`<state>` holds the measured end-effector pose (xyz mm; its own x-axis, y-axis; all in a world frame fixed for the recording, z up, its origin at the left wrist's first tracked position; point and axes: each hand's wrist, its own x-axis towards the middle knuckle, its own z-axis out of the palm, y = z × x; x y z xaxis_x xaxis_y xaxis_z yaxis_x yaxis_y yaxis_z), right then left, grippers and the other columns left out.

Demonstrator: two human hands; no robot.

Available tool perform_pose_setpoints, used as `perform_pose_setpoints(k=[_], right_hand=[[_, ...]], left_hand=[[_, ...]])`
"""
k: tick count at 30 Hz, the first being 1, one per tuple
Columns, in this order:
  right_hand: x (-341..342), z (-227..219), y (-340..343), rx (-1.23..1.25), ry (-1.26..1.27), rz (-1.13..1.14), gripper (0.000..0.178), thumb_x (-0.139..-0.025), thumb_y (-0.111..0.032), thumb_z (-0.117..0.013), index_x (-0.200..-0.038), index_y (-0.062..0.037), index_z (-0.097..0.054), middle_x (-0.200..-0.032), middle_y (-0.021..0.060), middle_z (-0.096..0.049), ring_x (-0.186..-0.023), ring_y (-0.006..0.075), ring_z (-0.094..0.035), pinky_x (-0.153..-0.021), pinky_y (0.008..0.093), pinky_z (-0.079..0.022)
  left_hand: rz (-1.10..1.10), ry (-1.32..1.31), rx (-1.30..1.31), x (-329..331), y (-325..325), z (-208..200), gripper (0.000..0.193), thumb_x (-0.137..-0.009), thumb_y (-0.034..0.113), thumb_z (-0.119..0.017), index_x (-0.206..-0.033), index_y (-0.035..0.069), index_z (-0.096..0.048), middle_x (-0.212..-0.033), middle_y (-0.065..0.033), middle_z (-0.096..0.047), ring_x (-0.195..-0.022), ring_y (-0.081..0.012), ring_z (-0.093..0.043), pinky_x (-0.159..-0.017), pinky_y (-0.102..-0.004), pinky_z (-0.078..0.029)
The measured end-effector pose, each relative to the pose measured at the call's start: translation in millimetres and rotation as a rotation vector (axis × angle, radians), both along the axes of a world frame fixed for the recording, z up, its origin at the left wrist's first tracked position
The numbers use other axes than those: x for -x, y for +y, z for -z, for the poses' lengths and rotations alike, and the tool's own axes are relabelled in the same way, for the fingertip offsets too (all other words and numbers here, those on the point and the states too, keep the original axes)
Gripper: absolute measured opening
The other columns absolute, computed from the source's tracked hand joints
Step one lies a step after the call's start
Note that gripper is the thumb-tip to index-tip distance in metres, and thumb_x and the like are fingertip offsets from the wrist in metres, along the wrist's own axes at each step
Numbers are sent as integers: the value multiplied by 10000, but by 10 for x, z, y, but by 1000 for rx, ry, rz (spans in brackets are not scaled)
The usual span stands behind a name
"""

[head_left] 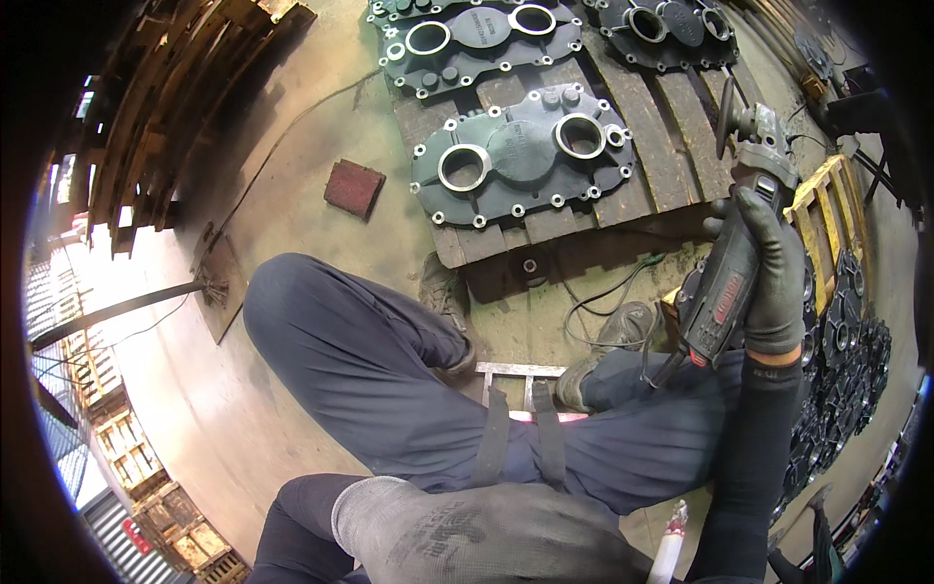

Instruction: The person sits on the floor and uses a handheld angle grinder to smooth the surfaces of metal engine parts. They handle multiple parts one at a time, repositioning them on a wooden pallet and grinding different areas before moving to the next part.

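Observation:
My right hand (772, 265), in a dark grey glove, is wrapped around the body of an angle grinder (741, 234) held up at the right, its disc end pointing away from me. My left hand (477, 535), also gloved, fills the lower middle close to the camera; its fingers are out of sight and I see nothing in it. Ahead, a dark cast-metal cover (520, 156) with two round bores and bolt holes around its rim lies flat on a wooden pallet (662, 117). My legs in blue trousers (370, 370) spread below it.
More of the same dark covers (477, 39) lie farther back on the pallet, and several are stacked at the right (846, 360) beside a yellow pallet (822, 209). A red-brown block (353, 188) sits on the concrete floor. Timber is stacked at the upper left (165, 107). The grinder's cable (603, 302) loops near my feet.

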<state>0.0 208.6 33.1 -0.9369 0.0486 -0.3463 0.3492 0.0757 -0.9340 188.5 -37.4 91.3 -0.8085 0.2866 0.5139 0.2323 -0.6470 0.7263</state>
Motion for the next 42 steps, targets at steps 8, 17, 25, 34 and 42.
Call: perform_pose_setpoints(k=[8, 17, 25, 34, 42], right_hand=[[7, 11, -145, -9, -19, -15, 461, -923, -384, -766, -1119, 21, -669, -905, 89, -719, -803, 157, -727, -674, 268, -573], [28, -15, -264, 21, -66, -47, 400, -923, -325, -762, -1127, 1, -651, -912, 68, -698, -799, 156, -718, -659, 267, -565], [72, 6, -321, 26, -96, -93, 421, -903, -271, -756, -1189, 4, -616, -956, 57, -661, -796, 159, -703, -684, 288, -565], [65, 104, -338, 18, -107, -113, 377, -939, -276, -738, -1181, -13, -618, -938, 68, -699, -788, 163, -709, -674, 276, -557], [70, 114, -362, 17, -98, -127, 346, -932, -264, -741, -1142, -18, -619, -920, 63, -682, -778, 168, -708, -674, 281, -557]], left_hand=[[71, -327, 201, 133, -227, 0, 555, -990, 406, -576, -1262, -73, -643, -1096, -210, -716, -1046, -361, -680, -895, -459, -539], [-770, -946, 1238, 1519, -1030, 1931, 410, -958, 241, -696, -1269, -24, -651, -1106, -145, -735, -979, -196, -703, -884, -335, -538], [-756, -338, 2012, 1787, -1085, 2839, 402, -885, 503, -728, -1016, 124, -750, -997, -129, -732, -1016, -328, -674, -903, -499, -471], [-615, -360, 2026, 1888, -1128, 2885, 351, -965, 476, -626, -1027, 166, -778, -1066, -61, -745, -1067, -294, -675, -931, -486, -462], [-377, -322, 1975, 1924, -1333, 2815, 244, -980, 317, -610, -1067, 139, -753, -1133, -117, -741, -1095, -331, -691, -955, -488, -482]])
